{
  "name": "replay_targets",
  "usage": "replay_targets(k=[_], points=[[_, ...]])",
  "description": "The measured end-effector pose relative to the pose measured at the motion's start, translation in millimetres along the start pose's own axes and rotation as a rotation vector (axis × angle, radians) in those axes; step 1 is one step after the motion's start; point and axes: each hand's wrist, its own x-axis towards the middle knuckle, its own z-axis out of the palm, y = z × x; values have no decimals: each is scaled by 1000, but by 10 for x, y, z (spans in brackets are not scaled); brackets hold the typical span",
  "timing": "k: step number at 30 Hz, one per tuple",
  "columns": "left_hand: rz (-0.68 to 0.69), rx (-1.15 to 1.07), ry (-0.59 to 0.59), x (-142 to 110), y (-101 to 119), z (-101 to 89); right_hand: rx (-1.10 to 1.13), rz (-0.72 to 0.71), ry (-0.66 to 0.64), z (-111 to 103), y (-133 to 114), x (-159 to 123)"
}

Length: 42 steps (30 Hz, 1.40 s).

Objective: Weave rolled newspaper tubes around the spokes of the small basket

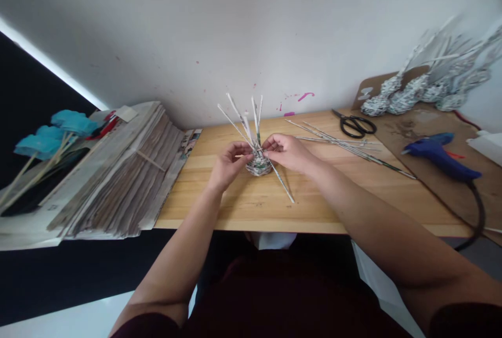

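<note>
A small round basket woven from rolled newspaper stands on the wooden table in front of me. Several paper tubes rise from its narrowing top. My left hand is closed at the basket's left side, thumb and fingers pinching near the upper rim. My right hand pinches at the right side of the same rim, by a loose paper strand that slants down toward the table's front. The fingertips partly cover the weaving between them.
Loose rolled paper sticks lie to the right, beside black scissors. A blue glue gun rests on brown board. Finished woven vases stand at the back right. A tall newspaper stack and blue paper flowers are left.
</note>
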Motion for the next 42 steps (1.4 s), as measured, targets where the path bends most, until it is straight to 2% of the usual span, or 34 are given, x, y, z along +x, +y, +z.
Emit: replay_targets(k=[4, 11, 18, 24, 30, 35, 39, 42], points=[[51, 31, 103, -72, -49, 85, 3, -17, 9, 3, 22, 2], [113, 137, 90, -115, -105, 143, 10, -7, -28, -21, 11, -1], [64, 94, 115, -87, -117, 121, -9, -47, -35, -17, -34, -25], [99, 95, 84, -26, -100, 77, -212, -138, 24, 7, -80, -76], [117, 159, -29, 83, 7, 56, -318, -332, 111, 19, -24, -61], [144, 167, -87, 157, 28, 14, -332, -415, 20, 9, -38, -63], [126, 58, -56, 184, -74, -31, -332, -457, -11, 22, -104, -101], [129, -3, -58, 187, -144, -42, -342, -422, 2, 38, -146, -130]])
